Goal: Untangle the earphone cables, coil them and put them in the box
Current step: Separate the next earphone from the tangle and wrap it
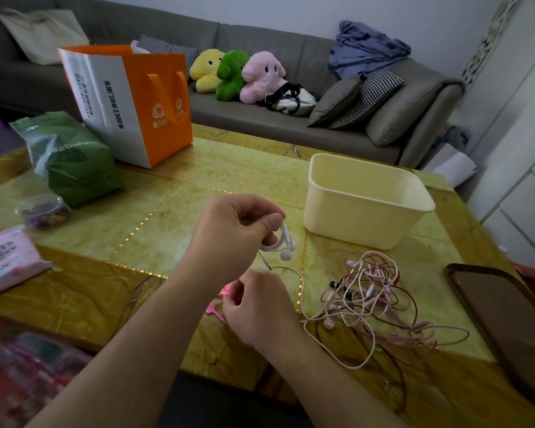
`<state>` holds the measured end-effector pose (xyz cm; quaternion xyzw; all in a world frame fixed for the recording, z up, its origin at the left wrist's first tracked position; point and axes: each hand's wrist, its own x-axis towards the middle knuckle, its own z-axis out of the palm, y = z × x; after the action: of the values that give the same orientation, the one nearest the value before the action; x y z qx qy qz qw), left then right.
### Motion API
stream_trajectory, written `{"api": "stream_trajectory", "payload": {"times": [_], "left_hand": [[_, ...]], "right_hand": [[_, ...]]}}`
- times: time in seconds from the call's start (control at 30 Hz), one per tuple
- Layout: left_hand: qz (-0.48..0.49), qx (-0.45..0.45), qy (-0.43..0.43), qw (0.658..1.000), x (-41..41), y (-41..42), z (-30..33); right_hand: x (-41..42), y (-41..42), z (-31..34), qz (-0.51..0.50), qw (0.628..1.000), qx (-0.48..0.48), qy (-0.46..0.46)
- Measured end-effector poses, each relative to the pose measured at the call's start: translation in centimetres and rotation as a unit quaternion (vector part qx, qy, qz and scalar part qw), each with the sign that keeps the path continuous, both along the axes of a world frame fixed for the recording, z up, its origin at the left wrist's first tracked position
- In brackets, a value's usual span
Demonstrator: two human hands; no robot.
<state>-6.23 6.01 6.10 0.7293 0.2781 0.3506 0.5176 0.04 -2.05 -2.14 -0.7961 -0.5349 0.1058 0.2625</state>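
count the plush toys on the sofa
3, side by side on the sofa seat: yellow plush leftmost, green plush in the middle, pink plush rightmost. None seem hidden.

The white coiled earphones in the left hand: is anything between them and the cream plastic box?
Nothing visible. The white coiled earphones hang from the left hand just left of the cream plastic box, whose top is open. The tangled pink cables lie nearer the camera, off that path.

two bare forearms and hands (pixel 229 236), no sleeves, rings or watch visible.
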Motion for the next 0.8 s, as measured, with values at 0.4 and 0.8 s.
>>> {"api": "stream_trajectory", "payload": {"times": [0.4,0.8], "left_hand": [[0.015,-0.004,-0.005,1.000,0.2,-0.4,0.2],[-0.003,-0.018,-0.017,1.000,1.4,-3.8,0.6]], "right_hand": [[0.2,-4.0,2.4,-0.001,0.956,0.052,0.288],[5.2,-11.9,9.9,-0.062,0.914,0.186,0.356]]}}
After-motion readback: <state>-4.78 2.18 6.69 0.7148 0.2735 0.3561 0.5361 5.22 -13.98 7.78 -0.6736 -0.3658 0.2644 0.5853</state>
